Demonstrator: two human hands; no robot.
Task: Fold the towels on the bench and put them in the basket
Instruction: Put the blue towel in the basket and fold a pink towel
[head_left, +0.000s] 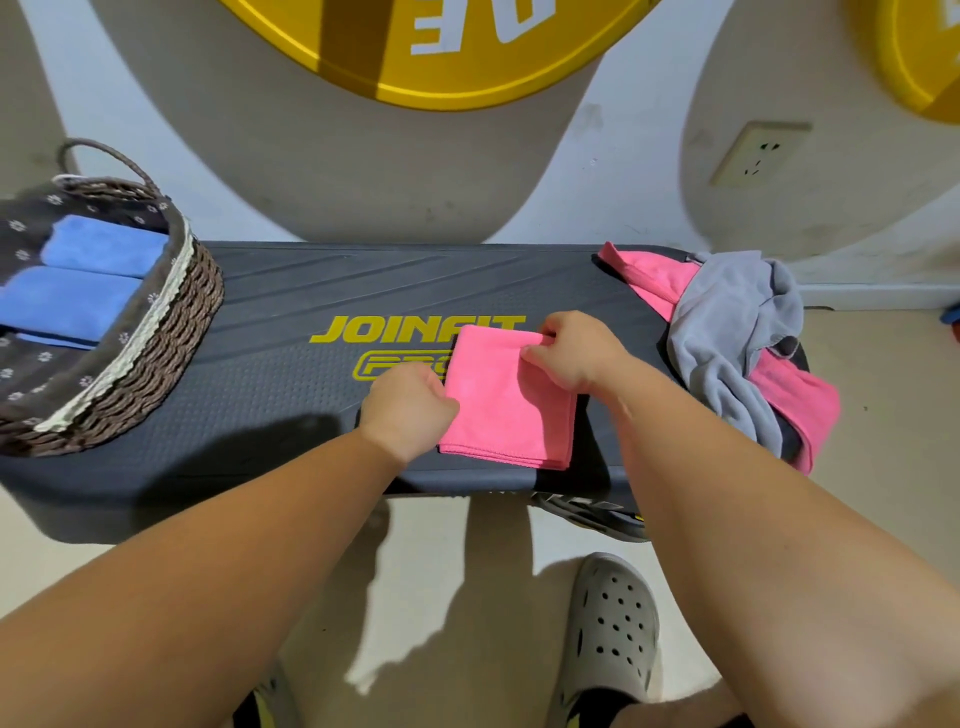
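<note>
Bench (270, 395): basket (156, 364) on left end, two blue towels (78, 296) folded inside. Right end: grey towel (727, 322) heaped over crumpled pink towel (800, 405), both unfolded. Centre: folded pink towel (509, 405), not yet in the basket. Right hand (576, 356) pinches its far corner. Left hand (410, 410) is curled at its left edge, grip hidden.

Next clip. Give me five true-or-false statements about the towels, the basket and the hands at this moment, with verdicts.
1. The basket holds two folded blue towels. True.
2. The folded pink towel lies in the basket. False: it lies on the bench.
3. The right hand pinches the folded pink towel's far edge. True.
4. The grey towel is neatly folded. False: it lies crumpled at the bench's right end, over a second pink towel.
5. The left hand is inside the basket. False: it is at the folded pink towel's left edge.
</note>
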